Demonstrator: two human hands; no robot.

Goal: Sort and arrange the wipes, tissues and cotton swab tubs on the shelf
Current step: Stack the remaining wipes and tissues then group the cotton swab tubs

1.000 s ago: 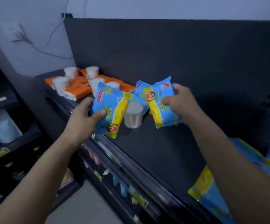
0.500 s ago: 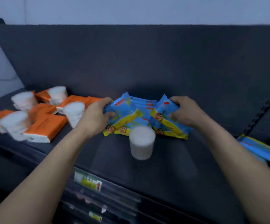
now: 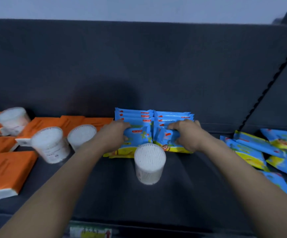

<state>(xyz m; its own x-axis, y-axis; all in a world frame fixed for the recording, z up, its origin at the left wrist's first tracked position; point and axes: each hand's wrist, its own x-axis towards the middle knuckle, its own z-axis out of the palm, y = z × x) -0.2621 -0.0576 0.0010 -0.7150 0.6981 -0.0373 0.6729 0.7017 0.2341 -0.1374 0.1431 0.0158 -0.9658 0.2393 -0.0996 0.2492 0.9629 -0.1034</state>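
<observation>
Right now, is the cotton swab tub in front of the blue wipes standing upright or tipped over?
Upright: the cotton swab tub stands on its base on the shelf, round top facing up.

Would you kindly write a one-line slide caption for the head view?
Left hand and right hand grip side-by-side stacks of blue wipe packs behind an upright cotton swab tub.

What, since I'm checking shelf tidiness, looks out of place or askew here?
One cotton swab tub stands alone in front of the wipes stacks gripped by the left hand and right hand. Other tubs sit scattered among the orange tissue packs at left. At right, loose wipes packs lie in an overlapping heap.
</observation>
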